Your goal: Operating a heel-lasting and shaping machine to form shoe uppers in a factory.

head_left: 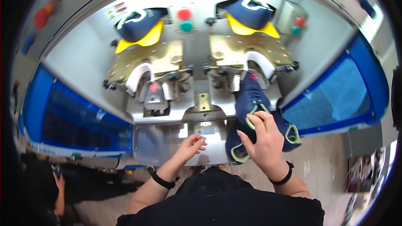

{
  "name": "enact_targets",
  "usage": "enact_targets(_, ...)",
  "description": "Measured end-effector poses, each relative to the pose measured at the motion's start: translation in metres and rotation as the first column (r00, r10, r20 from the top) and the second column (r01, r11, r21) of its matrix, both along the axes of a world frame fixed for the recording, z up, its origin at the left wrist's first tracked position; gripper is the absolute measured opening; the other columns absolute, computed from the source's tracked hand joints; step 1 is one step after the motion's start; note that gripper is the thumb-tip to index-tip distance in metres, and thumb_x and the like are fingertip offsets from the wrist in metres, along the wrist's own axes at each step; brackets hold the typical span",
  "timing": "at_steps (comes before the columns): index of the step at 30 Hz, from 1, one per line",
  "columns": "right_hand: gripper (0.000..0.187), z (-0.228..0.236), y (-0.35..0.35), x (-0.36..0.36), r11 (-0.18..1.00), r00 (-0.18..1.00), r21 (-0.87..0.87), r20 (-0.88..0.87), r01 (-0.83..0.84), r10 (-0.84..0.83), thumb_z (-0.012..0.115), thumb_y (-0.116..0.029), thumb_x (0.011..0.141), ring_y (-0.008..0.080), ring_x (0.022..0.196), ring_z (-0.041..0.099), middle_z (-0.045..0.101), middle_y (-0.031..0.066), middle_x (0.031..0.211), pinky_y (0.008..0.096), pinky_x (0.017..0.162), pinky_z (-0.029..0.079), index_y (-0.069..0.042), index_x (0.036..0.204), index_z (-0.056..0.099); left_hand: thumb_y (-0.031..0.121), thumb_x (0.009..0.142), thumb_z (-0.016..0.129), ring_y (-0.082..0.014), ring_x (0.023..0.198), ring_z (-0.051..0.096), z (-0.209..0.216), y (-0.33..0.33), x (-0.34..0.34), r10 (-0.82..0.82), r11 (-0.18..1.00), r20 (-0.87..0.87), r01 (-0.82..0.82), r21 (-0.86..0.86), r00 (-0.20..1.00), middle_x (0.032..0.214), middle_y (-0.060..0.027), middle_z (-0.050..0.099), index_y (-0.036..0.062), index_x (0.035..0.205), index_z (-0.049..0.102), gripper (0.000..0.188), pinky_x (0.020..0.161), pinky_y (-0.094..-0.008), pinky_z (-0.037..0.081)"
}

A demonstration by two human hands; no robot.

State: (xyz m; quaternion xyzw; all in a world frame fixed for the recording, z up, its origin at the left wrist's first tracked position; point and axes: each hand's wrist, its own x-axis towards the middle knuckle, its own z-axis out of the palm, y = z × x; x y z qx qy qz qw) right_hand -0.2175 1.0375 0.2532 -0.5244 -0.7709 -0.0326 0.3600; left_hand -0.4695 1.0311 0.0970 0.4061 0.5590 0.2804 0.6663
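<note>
My right hand (268,142) is over a navy shoe upper (251,96) with pale green edging. Its bent fingers touch the edging, with the thumb spread apart from them. One end of this upper sits at the right-hand mould, under a white curved pad (260,65). The rest hangs toward me in dark folds past the machine's front edge, so I cannot tell whether it is a single piece. My left hand (191,147) hovers over the metal front shelf (163,142), fingers loosely curled and nothing visible in them. The left-hand mould (155,98) is bare grey metal with a red mark.
Two navy pieces with yellow edges (142,27) (253,16) sit on the upper stations. Red and green buttons (184,20) are between them, with more on a box (293,19) at right. Blue-framed guards (79,117) (335,92) flank the machine. Another person's arm (60,192) shows lower left.
</note>
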Motion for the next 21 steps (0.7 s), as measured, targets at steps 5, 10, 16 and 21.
enact_targets(5, 0.031, 0.055, 0.080, -0.113, 0.857, 0.851, 0.264, -0.179, -0.442, 0.494, 0.073, -0.013, 0.078, 0.0310, 0.081, 0.065, 0.059, 0.0132, 0.099, 0.0366, 0.067, 0.053, -0.007, 0.106, 0.062, 0.032, 0.099, 0.056, -0.0138, 0.093, 0.065, 0.021, -0.004, -0.023, 0.092, 0.992, 0.031, -0.094, 0.087, 0.995, 0.104, -0.0068, 0.068, 0.0057, 0.117, 0.057, 0.032, 0.077, -0.0267, 0.050)
enact_targets(10, 0.038, 0.117, 0.203, -0.237, 0.913, 0.928, 0.168, 0.033, -0.372, 0.372, 0.060, -0.036, 0.093, 0.0343, 0.090, 0.067, 0.065, 0.0188, 0.110, 0.0424, 0.077, 0.053, -0.008, 0.118, 0.058, 0.027, 0.099, 0.058, -0.0148, 0.094, 0.065, 0.041, -0.031, -0.058, 0.042, 0.985, 0.140, -0.064, 0.159, 0.989, 0.104, -0.0062, 0.067, 0.0043, 0.117, 0.058, 0.029, 0.078, -0.0272, 0.050)
enact_targets(16, 0.047, 0.091, 0.219, -0.293, 0.933, 0.942, 0.134, 0.022, -0.335, 0.335, 0.065, -0.053, 0.084, 0.0378, 0.083, 0.066, 0.068, 0.0174, 0.088, 0.0429, 0.073, 0.053, -0.008, 0.095, 0.063, 0.027, 0.100, 0.055, -0.0171, 0.095, 0.066, 0.037, -0.065, -0.132, 0.130, 0.973, 0.229, -0.169, 0.159, 0.965, 0.105, -0.0075, 0.067, 0.0068, 0.120, 0.058, 0.029, 0.079, -0.0271, 0.051)
enact_targets(21, 0.044, -0.028, 0.052, -0.267, 0.803, 0.872, 0.344, 0.143, -0.488, 0.469, 0.083, -0.036, 0.067, 0.0247, 0.058, 0.055, 0.054, 0.0070, 0.071, 0.0366, 0.049, 0.044, -0.006, 0.089, 0.059, 0.035, 0.100, 0.053, -0.0235, 0.103, 0.067, 0.031, -0.077, -0.175, 0.163, 0.973, 0.454, -0.218, 0.070, 0.876, 0.123, -0.0113, 0.059, 0.0095, 0.137, 0.043, 0.046, 0.082, -0.0325, 0.054)
